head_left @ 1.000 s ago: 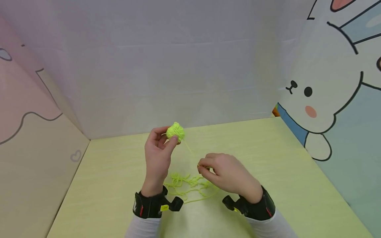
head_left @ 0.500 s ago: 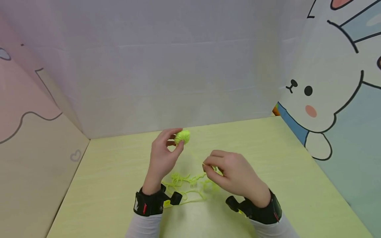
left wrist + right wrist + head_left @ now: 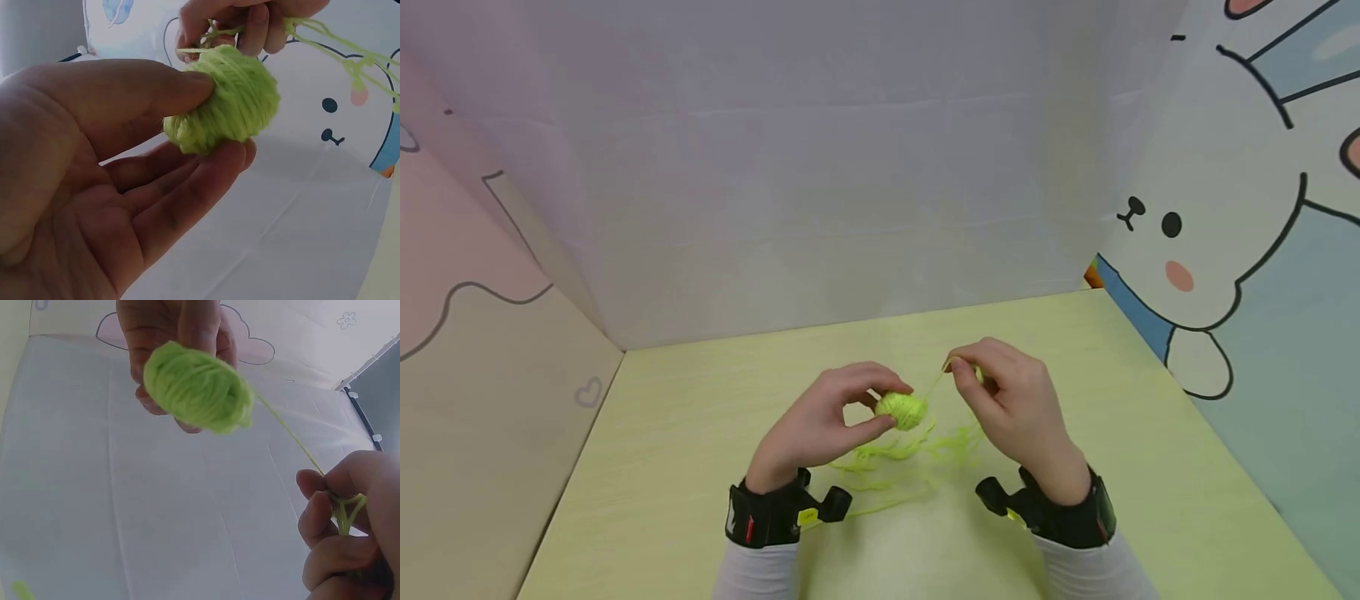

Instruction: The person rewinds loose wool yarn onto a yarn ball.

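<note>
A small ball of neon yellow-green yarn [image 3: 902, 411] is pinched between the thumb and fingers of my left hand [image 3: 831, 417]. Its wound strands show closely in the left wrist view, where the yarn ball [image 3: 234, 100] sits at the fingertips. My right hand [image 3: 1011, 400], up and to the right of the ball, pinches the yarn strand [image 3: 287, 428] between thumb and forefinger. That strand runs straight from the ball to the right fingertips. More yarn passes through the curled fingers of the right hand [image 3: 350, 525]. Both hands are above the table.
Loose, tangled yarn [image 3: 880, 454] lies on the pale yellow table [image 3: 685, 450] below the hands, partly hidden by them. A plain white curtain [image 3: 820, 183] stands behind the table. Printed cartoon panels flank it, with a rabbit [image 3: 1217, 225] on the right one.
My left hand has moved right and down and turned the ball sideways. My right hand has swung up and to the right, still pinching the strand. The loose yarn has shifted slightly.
</note>
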{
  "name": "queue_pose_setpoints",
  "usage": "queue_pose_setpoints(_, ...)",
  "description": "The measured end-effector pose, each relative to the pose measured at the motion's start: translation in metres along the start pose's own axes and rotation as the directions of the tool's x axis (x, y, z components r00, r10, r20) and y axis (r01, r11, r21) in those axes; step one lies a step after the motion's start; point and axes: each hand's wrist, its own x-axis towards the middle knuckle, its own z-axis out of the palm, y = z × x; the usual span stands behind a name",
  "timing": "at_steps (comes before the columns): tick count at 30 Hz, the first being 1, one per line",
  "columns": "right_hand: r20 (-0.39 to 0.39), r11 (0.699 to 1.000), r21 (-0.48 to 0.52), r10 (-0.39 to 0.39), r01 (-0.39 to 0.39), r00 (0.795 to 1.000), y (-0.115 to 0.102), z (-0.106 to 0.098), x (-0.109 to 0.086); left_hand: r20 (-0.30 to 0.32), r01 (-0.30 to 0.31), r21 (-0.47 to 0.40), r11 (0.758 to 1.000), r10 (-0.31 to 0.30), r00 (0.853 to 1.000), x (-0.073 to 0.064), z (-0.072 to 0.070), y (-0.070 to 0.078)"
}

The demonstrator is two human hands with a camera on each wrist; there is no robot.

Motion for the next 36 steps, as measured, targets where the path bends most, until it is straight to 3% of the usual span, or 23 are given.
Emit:
queue_pose_setpoints(5, 0.044, 1.0, -0.006, 0.029, -0.029, 0.999, 0.003, 0.002, 0.0, 0.045, -0.026, -0.109, 0.994, 0.031, 0.998, 0.002, -0.004, 0.023)
queue_pose_setpoints(9, 0.127, 0.995, -0.034, 0.094, -0.09, 0.987, 0.005, 0.009, -0.001, 0.016, -0.054, -0.227, 0.972, 0.059, 0.998, 0.0, -0.005, 0.025)
queue_pose_setpoints(12, 0.235, 0.989, -0.062, 0.146, -0.135, 0.961, 0.005, 0.019, -0.002, -0.06, -0.078, -0.315, 0.946, 0.062, 0.996, -0.003, -0.005, 0.018)
queue_pose_setpoints(15, 0.372, 0.983, -0.088, 0.183, -0.162, 0.91, 0.002, 0.029, -0.004, -0.177, -0.099, -0.389, 0.916, 0.032, 0.984, -0.006, -0.003, 0.007)
queue_pose_setpoints(18, 0.494, 0.982, -0.097, 0.19, -0.163, 0.849, -0.004, 0.037, -0.004, -0.312, -0.086, -0.46, 0.884, -0.07, 0.948, -0.006, -0.001, -0.003)
queue_pose_setpoints(21, 0.565, 0.986, -0.101, 0.168, -0.135, 0.808, -0.011, 0.042, -0.005, -0.423, -0.036, -0.501, 0.864, -0.208, 0.882, -0.004, 0.002, -0.01)
queue_pose_setpoints(23, 0.585, 0.989, -0.105, 0.147, -0.106, 0.797, -0.015, 0.043, -0.006, -0.479, 0.008, -0.483, 0.876, -0.271, 0.835, -0.002, 0.004, -0.014)
queue_pose_setpoints(24, 0.589, 0.99, -0.107, 0.136, -0.09, 0.796, -0.016, 0.044, -0.006, -0.505, 0.034, -0.45, 0.892, -0.285, 0.815, -0.001, 0.004, -0.016)
queue_pose_setpoints(25, 0.589, 0.991, -0.107, 0.125, -0.075, 0.798, -0.018, 0.043, -0.007, -0.526, 0.06, -0.412, 0.909, -0.291, 0.799, 0.0, 0.005, -0.018)
queue_pose_setpoints(27, 0.581, 0.993, -0.106, 0.104, -0.051, 0.807, -0.02, 0.042, -0.007, -0.558, 0.108, -0.309, 0.945, -0.272, 0.784, 0.001, 0.006, -0.02)
queue_pose_setpoints(30, 0.544, 0.995, -0.099, 0.074, -0.024, 0.836, -0.022, 0.038, -0.008, -0.576, 0.166, -0.12, 0.979, -0.205, 0.792, 0.002, 0.006, -0.021)
queue_pose_setpoints(33, 0.481, 0.996, -0.089, 0.044, 0.0, 0.875, -0.022, 0.033, -0.009, -0.554, 0.195, 0.027, 0.98, -0.148, 0.819, 0.003, 0.007, -0.019)
queue_pose_setpoints(36, 0.416, 0.997, -0.08, 0.014, 0.021, 0.909, -0.02, 0.029, -0.008, -0.504, 0.194, 0.106, 0.975, -0.115, 0.856, 0.0, 0.008, -0.025)
